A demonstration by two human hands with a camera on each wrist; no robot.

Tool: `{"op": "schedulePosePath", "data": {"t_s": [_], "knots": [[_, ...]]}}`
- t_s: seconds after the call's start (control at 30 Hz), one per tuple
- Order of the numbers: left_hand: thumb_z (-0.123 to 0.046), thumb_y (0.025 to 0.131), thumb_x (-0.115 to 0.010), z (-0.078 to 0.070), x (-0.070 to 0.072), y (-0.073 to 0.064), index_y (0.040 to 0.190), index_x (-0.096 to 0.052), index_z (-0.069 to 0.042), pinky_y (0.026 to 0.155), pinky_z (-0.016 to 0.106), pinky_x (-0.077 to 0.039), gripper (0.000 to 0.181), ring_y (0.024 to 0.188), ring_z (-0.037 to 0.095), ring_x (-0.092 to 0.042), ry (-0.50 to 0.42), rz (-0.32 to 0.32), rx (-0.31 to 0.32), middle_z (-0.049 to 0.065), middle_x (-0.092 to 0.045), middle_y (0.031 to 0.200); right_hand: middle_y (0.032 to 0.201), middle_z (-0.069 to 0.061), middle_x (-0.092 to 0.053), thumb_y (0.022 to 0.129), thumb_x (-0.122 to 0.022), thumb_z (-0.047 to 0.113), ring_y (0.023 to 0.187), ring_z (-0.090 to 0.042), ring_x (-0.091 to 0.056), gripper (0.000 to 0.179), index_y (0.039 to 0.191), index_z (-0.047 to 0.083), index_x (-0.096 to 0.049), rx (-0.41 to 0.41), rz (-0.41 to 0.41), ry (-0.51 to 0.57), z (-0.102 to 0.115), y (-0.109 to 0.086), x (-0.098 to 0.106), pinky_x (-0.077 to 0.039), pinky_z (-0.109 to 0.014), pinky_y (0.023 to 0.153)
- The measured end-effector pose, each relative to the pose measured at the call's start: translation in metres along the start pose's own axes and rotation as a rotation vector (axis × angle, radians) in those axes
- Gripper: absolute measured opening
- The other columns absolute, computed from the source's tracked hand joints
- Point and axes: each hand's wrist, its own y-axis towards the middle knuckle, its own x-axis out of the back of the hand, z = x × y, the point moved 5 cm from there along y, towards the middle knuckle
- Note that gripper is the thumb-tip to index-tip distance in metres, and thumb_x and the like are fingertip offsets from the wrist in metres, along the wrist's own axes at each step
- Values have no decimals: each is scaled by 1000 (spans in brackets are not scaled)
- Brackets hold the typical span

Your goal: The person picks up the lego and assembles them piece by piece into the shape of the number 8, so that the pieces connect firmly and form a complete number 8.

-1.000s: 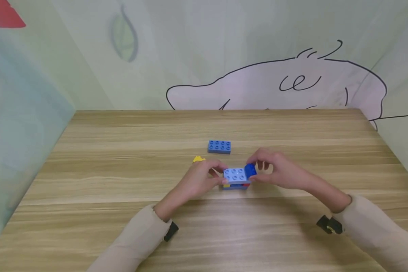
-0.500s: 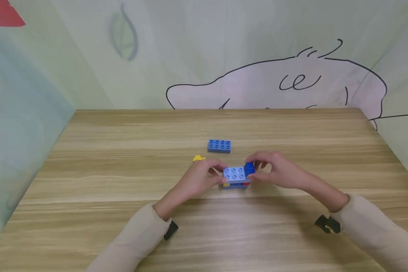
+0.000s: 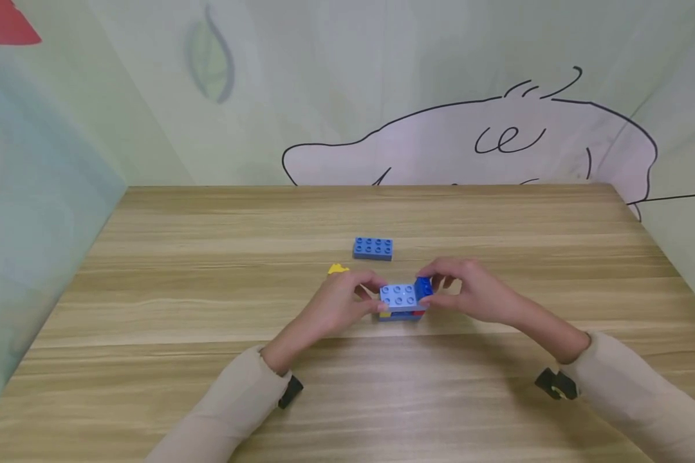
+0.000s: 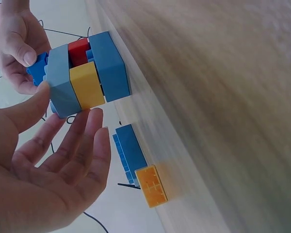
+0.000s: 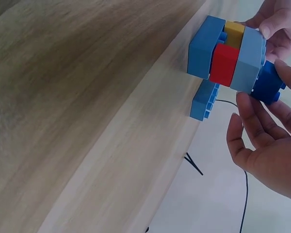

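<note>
A small stack of toy building blocks stands at the middle of the table in the head view. Its top is a light blue block, whose left end my left hand holds between thumb and fingers. At the stack's right end my right hand pinches a small dark blue block against the light blue block's studs. Beneath, the left wrist view shows a yellow block and the right wrist view a red block. Both sit on a blue bottom block.
Behind the stack lies a loose blue block with its studs up. A loose yellow block is partly hidden behind the left hand; the left wrist view shows it near the blue one. The wooden table meets a printed backdrop.
The right hand and the dark blue block have shifted slightly to the left at the stack's right end. The left hand keeps its hold, and the loose blocks stay put.
</note>
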Motion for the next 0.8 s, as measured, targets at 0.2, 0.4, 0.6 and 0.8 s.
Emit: {"op": "schedulePosePath", "data": {"t_s": [0.2,0.4,0.6,0.8], "knots": [[-13,80,-70,0,0,0,106,-65,-7,70,24,-49,27,82,14,-59,2,5,0,3,-64,100,96,-2,-65,76,-75,16,81,-14,-58,32,103,0,-65,3,-6,3,-1,0,0,-50,-32,72],[-13,80,-70,0,0,1,106,-64,-7,70,24,-49,28,82,14,-59,1,4,-1,4,-64,100,95,-1,-65,76,-75,18,81,-15,-58,33,103,0,-65,6,-7,-2,-1,0,0,-50,-31,70],[-13,80,-71,1,-1,1,105,-65,-7,70,24,-49,27,82,15,-59,-6,1,1,3,-64,99,95,0,-65,76,-75,20,81,-14,-57,34,103,1,-65,-11,-3,-8,-2,1,-1,-50,-31,69],[-12,80,-71,1,-1,2,105,-65,-7,70,24,-49,26,81,14,-59,-5,1,-2,4,-64,100,94,1,-64,76,-75,21,80,-14,-57,34,103,2,-65,-17,-6,-6,-3,1,-2,-50,-32,68]]}}
